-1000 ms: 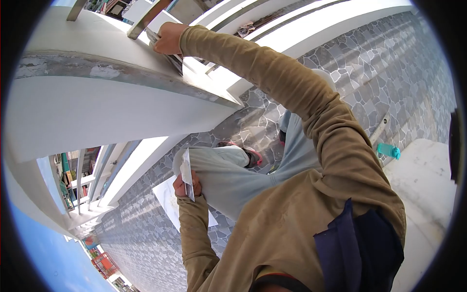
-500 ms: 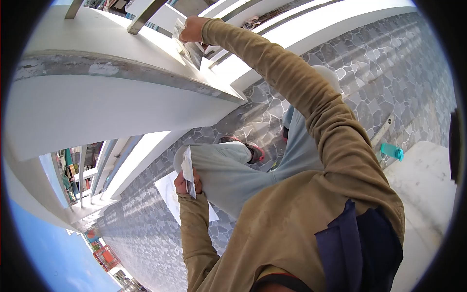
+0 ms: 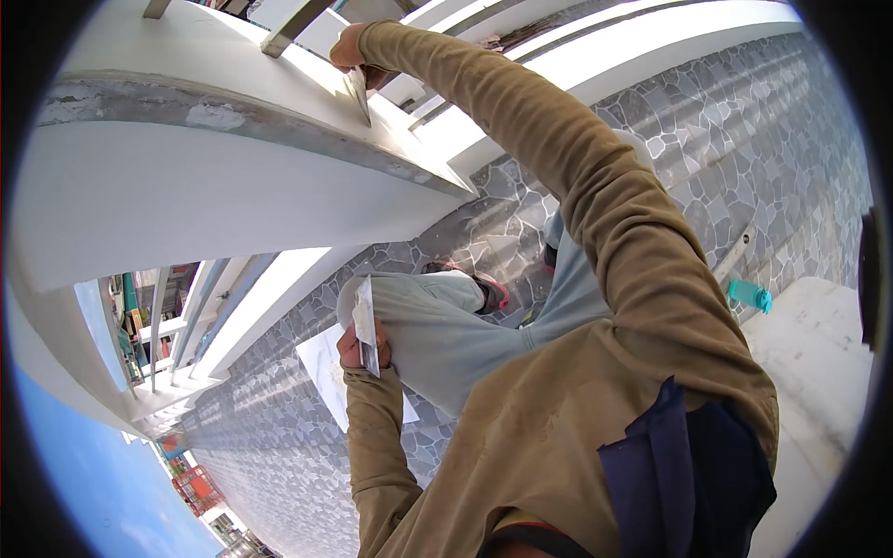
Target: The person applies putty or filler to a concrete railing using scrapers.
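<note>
Right hand [image 3: 348,46] grips a half-hidden scraper [image 3: 360,91] on the ledge [image 3: 233,74]; left hand [image 3: 363,352] pinches another blade [image 3: 365,321].

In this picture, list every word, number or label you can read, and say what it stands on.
None can be read. The tools in the right hand and left hand show no lettering. The teal bottle and the distant buildings are too small and blurred to tell.

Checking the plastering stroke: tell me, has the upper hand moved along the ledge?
Yes. The right hand and its trowel slid rightward, away from the post.
</note>
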Available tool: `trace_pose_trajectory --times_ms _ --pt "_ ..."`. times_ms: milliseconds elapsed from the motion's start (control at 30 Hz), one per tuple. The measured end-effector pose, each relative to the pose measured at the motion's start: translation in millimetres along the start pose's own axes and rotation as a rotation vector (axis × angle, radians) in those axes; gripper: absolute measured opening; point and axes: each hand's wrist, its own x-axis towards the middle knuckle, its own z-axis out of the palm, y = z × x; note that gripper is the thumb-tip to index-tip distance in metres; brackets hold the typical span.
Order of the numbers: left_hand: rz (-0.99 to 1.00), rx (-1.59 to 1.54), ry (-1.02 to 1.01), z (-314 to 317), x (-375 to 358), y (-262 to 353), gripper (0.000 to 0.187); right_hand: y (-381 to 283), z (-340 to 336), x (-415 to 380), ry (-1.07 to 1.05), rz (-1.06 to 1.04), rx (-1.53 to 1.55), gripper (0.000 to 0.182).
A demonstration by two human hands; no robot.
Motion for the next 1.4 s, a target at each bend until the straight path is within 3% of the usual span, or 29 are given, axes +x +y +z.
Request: trace_pose_trajectory --times_ms 133,200,267,400,567,633,700,800,867,967,1000,1067,1233,1333,1400 --pt "0.006 -0.015 0.008 -4 2 -1 0.034 0 6 31 -0.051 -0.077 -0.048 0.031" --pt "0.008 0.002 -0.026 -6 4 0 0.033 1 6 42 -0.09 -0.15 0.074 0.018" --pt "0.011 0.013 -0.058 -4 6 0 0.032 -6 5 4 -0.033 -0.223 0.116 0.02" --pt "0.0 -0.009 -0.055 1 11 1 0.03 -21 12 -71 0.114 -0.31 -0.244 0.031" --pt "-0.025 0.01 -0.019 10 9 1 0.031 -3 28 -117 0.314 -0.502 -0.441 0.036" --pt "-0.024 0.002 0.011 13 7 1 0.031 19 19 -104 0.409 -0.624 -0.244 0.037" --pt "-0.004 0.016 -0.008 7 5 0 0.031 24 -7 -111 0.397 -0.555 -0.107 0.031" --pt "0.029 0.029 -0.026 -9 5 -1 0.028 33 -27 -131 0.367 -0.77 0.396 0.026" --pt "0.037 0.0 -0.037 -9 3 -3 0.028 39 -25 -123 0.436 -1.145 0.574 0.022" --pt "0.028 0.015 -0.047 -10 2 -3 0.028 59 -11 -78 0.384 -1.024 0.421 0.024" --pt "0.034 0.019 -0.057 -6 4 -3 0.028 62 -5 -66 0.449 -1.018 0.352 0.033" --pt "-0.003 -0.025 0.088 11 1 -2 0.028 68 5 -41 0.567 -1.159 0.236 0.038" --pt "0.008 -0.022 -0.038 2 3 -1 0.03 63 30 -15 0.618 -1.318 0.135 0.047" --pt "-0.004 -0.072 0.064 1 0 -2 0.03 58 35 8 0.728 -1.367 0.05 0.044" --pt "0.004 0.019 0.114 -6 -3 0 0.029 56 34 22 0.666 -1.383 0.138 0.051"
